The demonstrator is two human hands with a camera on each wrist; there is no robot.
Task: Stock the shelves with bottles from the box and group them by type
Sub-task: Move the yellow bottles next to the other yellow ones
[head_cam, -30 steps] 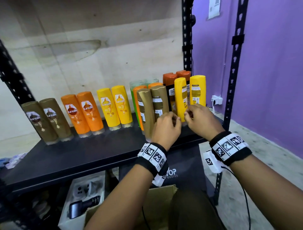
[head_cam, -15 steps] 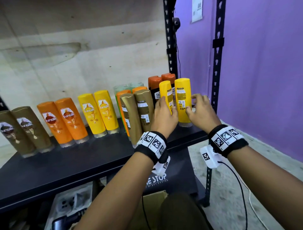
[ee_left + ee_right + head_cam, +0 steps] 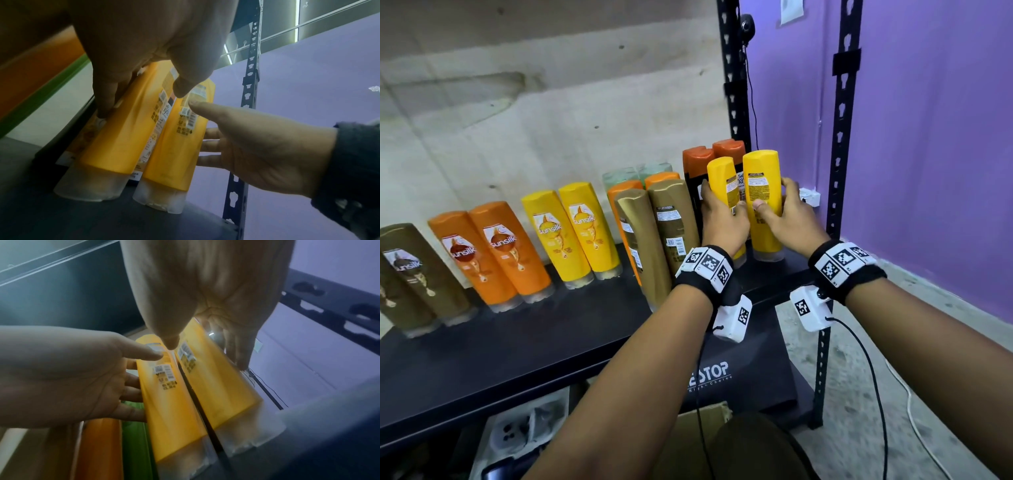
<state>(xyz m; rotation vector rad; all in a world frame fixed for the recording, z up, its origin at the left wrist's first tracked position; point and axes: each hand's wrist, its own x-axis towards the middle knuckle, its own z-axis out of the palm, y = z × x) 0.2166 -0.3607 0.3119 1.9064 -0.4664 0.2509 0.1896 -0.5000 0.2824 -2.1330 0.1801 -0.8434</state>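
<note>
Two smooth yellow plastic bottles stand cap-down on the flat black shelf, at about 1 o'clock. My left hand wraps the thin left yellow bottle. My right hand wraps the wider right yellow bottle. Their frosted see-through caps touch the shelf.

Bare forearms; black wristbands carrying white square-code tags; white camera boxes beneath, black cables trailing.
</note>
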